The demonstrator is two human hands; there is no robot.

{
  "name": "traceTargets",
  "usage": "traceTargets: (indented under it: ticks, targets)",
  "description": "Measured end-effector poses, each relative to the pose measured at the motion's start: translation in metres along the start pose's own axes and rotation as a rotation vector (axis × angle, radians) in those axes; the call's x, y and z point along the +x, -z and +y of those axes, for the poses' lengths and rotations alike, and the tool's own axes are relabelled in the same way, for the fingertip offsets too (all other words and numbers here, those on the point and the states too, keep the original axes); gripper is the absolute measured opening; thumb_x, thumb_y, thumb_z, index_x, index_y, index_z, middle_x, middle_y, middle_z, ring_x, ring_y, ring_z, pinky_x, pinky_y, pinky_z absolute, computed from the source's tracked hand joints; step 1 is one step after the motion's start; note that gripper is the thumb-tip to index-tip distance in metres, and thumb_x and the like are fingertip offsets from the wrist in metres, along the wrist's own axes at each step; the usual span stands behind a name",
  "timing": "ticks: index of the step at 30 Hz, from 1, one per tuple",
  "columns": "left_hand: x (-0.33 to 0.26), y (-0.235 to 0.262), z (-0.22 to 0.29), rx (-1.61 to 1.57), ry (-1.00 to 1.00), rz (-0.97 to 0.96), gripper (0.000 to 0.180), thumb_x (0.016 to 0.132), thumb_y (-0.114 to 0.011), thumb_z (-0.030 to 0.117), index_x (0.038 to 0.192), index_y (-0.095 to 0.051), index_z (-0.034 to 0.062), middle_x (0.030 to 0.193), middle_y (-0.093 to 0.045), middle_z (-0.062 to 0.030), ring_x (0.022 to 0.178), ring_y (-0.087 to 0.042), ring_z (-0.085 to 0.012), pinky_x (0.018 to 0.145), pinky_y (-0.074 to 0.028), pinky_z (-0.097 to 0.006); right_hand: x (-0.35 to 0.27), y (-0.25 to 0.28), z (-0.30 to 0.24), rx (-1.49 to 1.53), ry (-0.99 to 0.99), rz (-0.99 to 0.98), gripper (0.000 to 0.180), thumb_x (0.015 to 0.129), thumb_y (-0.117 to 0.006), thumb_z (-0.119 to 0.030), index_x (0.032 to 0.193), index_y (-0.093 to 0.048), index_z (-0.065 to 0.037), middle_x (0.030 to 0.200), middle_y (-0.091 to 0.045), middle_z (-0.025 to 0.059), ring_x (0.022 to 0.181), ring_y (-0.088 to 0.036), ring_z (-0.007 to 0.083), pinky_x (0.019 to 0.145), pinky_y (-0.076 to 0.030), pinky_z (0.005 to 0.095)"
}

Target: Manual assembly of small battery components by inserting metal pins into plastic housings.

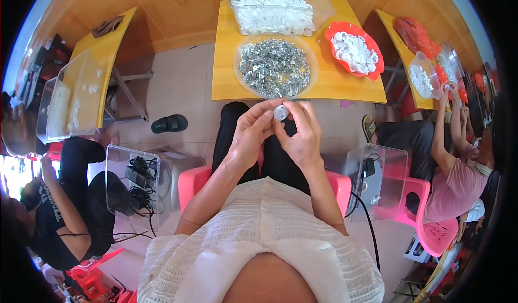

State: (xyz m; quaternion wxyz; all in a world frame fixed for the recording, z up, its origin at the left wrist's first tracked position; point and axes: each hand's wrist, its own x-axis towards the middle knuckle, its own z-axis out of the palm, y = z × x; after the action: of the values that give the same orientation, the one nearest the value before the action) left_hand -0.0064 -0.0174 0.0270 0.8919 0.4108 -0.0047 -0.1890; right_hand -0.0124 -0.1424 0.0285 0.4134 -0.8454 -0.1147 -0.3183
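Between my two hands, just in front of the table's near edge, is a small white round plastic part with small dark marks or holes in its face. My left hand pinches it from the left with thumb and fingers. From the right, my right hand grips it too, fingertips at its rim. Whether a metal piece sits in it is too small to tell. Just beyond my hands stands a clear round tub full of small shiny metal pieces.
On the yellow table are a clear bin of white parts and a red scalloped bowl holding more. Clear boxes with cables flank my pink chair. Other people work at tables on both sides. A black slipper lies on the floor.
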Motion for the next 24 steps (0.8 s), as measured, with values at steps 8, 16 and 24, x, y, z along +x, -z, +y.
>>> traceTargets:
  ticks: [8,16,24]
  targets:
    - [0.005,0.017,0.003,-0.029,0.101,0.005,0.025,0.090,-0.052,0.018,0.110,-0.054,0.0030,0.100,-0.060,-0.0064,0.092,-0.058,-0.0142,0.080,-0.049,-0.030,0.015,0.018,-0.001,0.218,-0.042,-0.322,0.041,0.061,-0.065,0.007,0.101,-0.060,-0.001,0.091,-0.053,0.0105,0.082,-0.058,0.0214,0.072,-0.048,0.0294]
    - [0.013,0.034,0.000,-0.158,0.164,-0.130,0.022,0.088,-0.055,0.016,0.105,-0.058,0.0025,0.096,-0.062,-0.0080,0.092,-0.060,-0.0161,0.080,-0.051,-0.029,0.021,0.019,0.008,0.192,0.081,-0.423,0.042,0.062,-0.064,0.007,0.102,-0.061,-0.006,0.093,-0.053,0.0090,0.089,-0.053,0.0249,0.074,-0.046,0.0317]
    - [0.018,0.047,-0.001,-0.246,0.073,-0.206,0.030,0.086,-0.056,0.012,0.113,-0.053,0.0003,0.112,-0.057,-0.0174,0.100,-0.058,-0.0220,0.086,-0.049,-0.031,0.041,0.008,0.035,0.250,-0.152,-0.315,0.034,0.068,-0.066,0.001,0.101,-0.060,-0.003,0.092,-0.060,0.0098,0.079,-0.057,0.0185,0.065,-0.047,0.0287]
